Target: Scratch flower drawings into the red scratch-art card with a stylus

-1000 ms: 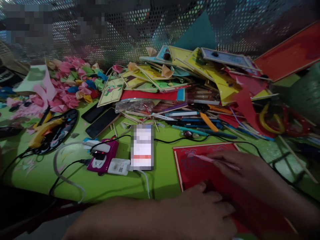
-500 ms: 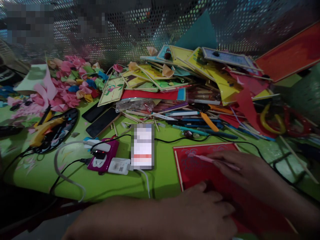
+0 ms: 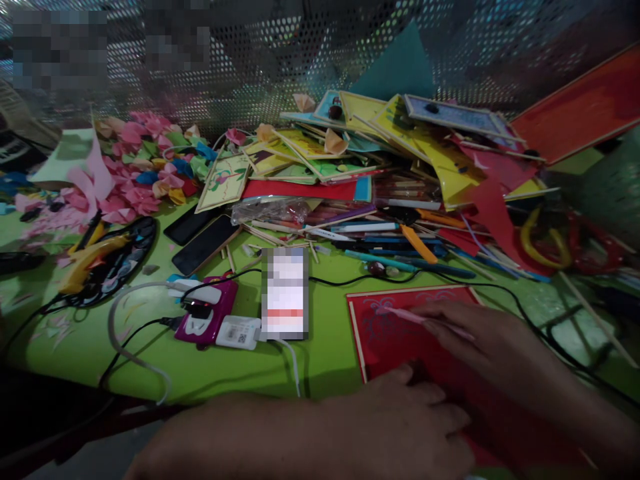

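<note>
A red sheet (image 3: 435,360) edged with thin wooden sticks lies on the green table at the lower right. Curly pale lines (image 3: 383,320) are drawn near its upper left corner. My right hand (image 3: 487,340) pinches a slim pink pen (image 3: 407,315), whose tip is at these lines. Resting on the lower left part of the sheet, my left hand (image 3: 410,420) lies palm down with its fingers spread, holding nothing.
A lit phone (image 3: 285,293), a purple power strip (image 3: 207,313) and cables lie left of the sheet. Behind are pens (image 3: 370,227), framed pictures (image 3: 225,177) and scissors (image 3: 545,247). Paper flowers (image 3: 135,167) and a yellow glue gun (image 3: 90,263) are farther left.
My right hand and the pink pen have shifted very slightly left over the drawn lines. My left hand stays in place.
</note>
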Demonstrator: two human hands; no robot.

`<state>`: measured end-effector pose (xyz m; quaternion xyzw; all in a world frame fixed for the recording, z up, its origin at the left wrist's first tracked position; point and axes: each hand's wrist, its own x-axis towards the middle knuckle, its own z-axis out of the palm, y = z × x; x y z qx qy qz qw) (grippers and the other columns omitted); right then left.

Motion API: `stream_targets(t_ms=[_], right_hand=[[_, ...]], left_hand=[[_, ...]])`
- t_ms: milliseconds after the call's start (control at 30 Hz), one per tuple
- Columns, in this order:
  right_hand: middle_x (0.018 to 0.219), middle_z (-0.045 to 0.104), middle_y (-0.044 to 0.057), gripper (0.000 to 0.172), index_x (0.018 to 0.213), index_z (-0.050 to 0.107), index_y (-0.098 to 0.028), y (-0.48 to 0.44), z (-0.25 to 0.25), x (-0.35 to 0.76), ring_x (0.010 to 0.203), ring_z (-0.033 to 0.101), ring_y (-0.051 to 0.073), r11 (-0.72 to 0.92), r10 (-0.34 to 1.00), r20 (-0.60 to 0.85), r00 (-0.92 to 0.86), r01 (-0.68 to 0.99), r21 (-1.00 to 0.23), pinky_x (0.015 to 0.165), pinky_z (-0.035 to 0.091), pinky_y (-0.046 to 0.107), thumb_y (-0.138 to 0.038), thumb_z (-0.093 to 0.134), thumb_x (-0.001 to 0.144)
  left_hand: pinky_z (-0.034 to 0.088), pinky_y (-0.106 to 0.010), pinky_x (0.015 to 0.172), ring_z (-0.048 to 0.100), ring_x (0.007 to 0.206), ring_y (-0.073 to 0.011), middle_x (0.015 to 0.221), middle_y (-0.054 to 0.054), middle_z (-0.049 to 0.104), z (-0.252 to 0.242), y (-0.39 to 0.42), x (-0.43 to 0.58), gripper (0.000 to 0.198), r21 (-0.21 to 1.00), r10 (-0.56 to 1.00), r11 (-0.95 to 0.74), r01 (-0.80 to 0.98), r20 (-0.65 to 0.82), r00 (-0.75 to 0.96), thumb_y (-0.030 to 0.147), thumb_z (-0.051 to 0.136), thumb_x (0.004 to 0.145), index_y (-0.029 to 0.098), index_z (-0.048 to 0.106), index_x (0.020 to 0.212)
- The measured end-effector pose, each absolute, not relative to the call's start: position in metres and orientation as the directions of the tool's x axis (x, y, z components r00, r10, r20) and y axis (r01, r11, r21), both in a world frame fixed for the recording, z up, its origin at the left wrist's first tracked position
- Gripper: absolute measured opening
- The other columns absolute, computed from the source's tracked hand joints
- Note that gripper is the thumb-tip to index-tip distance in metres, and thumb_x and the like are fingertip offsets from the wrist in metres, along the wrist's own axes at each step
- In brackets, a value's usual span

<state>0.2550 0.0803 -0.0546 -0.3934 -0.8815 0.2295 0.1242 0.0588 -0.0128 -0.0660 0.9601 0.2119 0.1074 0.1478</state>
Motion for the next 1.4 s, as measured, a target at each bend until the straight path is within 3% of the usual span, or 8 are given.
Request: stream_targets(t_ms=[300,533,700,1167,1400], right_hand=[[0.107,0.085,0.005,0.031,0.113,0.078,-0.028,0.081,-0.060,0.257,0.089,0.081,0.026,0.600,0.741,0.057,-0.669,0.620,-0.506,0.072,0.063,0.036,-0.034,0.050,0.103],[0.109,0.084,0.006,0.033,0.118,0.078,-0.026,0.078,-0.059,0.252,0.092,0.081,0.025,0.594,0.723,0.023,-0.690,0.605,-0.531,0.074,0.064,0.036,-0.032,0.048,0.103],[0.109,0.084,0.007,0.037,0.119,0.078,-0.025,0.076,-0.055,0.250,0.092,0.081,0.025,0.603,0.722,0.036,-0.691,0.603,-0.522,0.075,0.064,0.036,-0.033,0.045,0.105],[0.114,0.083,0.005,0.036,0.126,0.075,-0.028,0.076,-0.062,0.249,0.096,0.080,0.025,0.613,0.703,0.011,-0.712,0.598,-0.517,0.078,0.064,0.039,-0.033,0.046,0.106],[0.112,0.084,0.006,0.035,0.122,0.076,-0.026,0.076,-0.063,0.251,0.094,0.080,0.024,0.625,0.712,0.072,-0.698,0.584,-0.517,0.080,0.064,0.038,-0.032,0.047,0.106]], left_hand=[[0.055,-0.048,0.097,0.068,0.116,-0.0246,0.130,-0.005,0.071,-0.061,-0.010,0.059,0.043,0.366,0.432,-0.851,0.377,0.081,0.898,0.050,0.043,0.107,0.020,0.073,0.105],[0.055,-0.043,0.087,0.070,0.109,-0.0231,0.124,-0.004,0.073,-0.055,-0.009,0.057,0.040,0.386,0.429,-0.841,0.378,0.052,0.902,0.049,0.046,0.106,0.020,0.073,0.103],[0.055,-0.043,0.090,0.069,0.108,-0.0229,0.124,-0.004,0.073,-0.057,-0.009,0.058,0.041,0.382,0.437,-0.843,0.378,0.080,0.896,0.049,0.045,0.106,0.019,0.073,0.102],[0.053,-0.039,0.081,0.070,0.101,-0.0208,0.117,-0.004,0.075,-0.056,-0.010,0.059,0.038,0.377,0.447,-0.845,0.379,0.108,0.888,0.050,0.050,0.105,0.020,0.074,0.099],[0.054,-0.041,0.083,0.070,0.103,-0.0217,0.119,-0.004,0.074,-0.060,-0.011,0.059,0.039,0.363,0.446,-0.852,0.379,0.122,0.887,0.050,0.049,0.105,0.019,0.073,0.099]])
